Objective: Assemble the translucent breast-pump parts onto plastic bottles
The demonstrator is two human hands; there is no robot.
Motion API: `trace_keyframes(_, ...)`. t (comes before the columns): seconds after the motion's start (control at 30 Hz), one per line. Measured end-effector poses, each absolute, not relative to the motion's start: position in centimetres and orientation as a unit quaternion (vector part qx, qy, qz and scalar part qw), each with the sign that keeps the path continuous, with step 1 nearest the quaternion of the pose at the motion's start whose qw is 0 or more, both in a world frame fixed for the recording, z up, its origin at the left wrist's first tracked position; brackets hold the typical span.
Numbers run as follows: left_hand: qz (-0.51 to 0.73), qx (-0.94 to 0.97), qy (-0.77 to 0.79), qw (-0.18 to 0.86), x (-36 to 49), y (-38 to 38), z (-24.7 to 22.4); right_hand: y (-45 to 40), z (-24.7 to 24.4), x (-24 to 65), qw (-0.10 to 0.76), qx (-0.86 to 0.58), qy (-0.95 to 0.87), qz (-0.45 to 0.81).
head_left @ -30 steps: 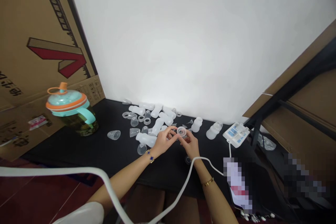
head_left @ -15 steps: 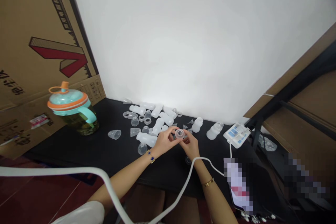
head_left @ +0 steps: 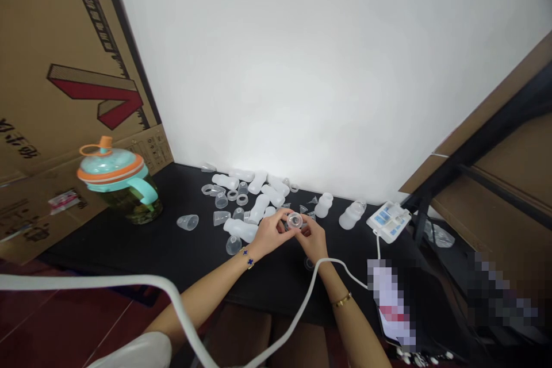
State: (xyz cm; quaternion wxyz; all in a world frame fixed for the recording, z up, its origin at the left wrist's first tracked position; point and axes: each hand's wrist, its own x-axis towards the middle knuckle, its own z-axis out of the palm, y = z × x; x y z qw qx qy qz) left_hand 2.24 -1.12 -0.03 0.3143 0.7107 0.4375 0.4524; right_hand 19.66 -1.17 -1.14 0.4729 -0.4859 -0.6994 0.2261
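Shifted slightly toward the left hand since the earlier frame, the clear plastic ring is pinched between the left hand and the right hand. Their grip is clamped on it, with the fingertips of both hands close together at its rim. Directly behind and left of the ring, frosted plastic bottles, clear cups and smaller rings lie scattered on the black counter. Right of the ring stand more frosted bottles and a white control unit with a cable trailing from it. Far left of the ring sits a glass jug with a teal and orange lid, propped near a large cardboard sheet. A white wall rises behind the ring, a dark metal frame crosses the far right, and a white tube loops through the foreground below it, above a dark red tiled floor.
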Motion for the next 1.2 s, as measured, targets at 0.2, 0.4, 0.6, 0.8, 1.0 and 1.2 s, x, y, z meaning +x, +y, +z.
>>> trace_keyframes(0.2, 0.455, 0.710, 0.436, 0.314, 2.12, -1.21, 0.23, -1.16, -0.85, 19.80, 0.479, -0.501, -0.682, 0.232)
trace_keyframes(0.4, 0.446, 0.738, 0.444, 0.243, 2.24, -1.20, -0.28, -0.82, -1.54, 20.08, 0.483, -0.485, -0.694, 0.223)
trace_keyframes(0.6, 0.432, 0.753, 0.453, 0.203, 2.33, -1.39, -0.29, -0.85, -1.54, 20.00, 0.495, -0.486, -0.687, 0.215)
trace_keyframes(0.8, 0.430, 0.744, 0.475, 0.192, 2.29, -1.31, -0.06, -0.94, -1.70, 19.86, 0.505, -0.498, -0.660, 0.247)
trace_keyframes(1.0, 0.431, 0.746, 0.473, 0.187, 2.33, -1.15, -0.31, -1.33, -1.45, 19.96, 0.518, -0.484, -0.663, 0.240)
trace_keyframes(1.2, 0.430, 0.747, 0.470, 0.190, 2.45, -0.97, -0.60, -1.56, -0.98, 20.02, 0.533, -0.458, -0.665, 0.255)
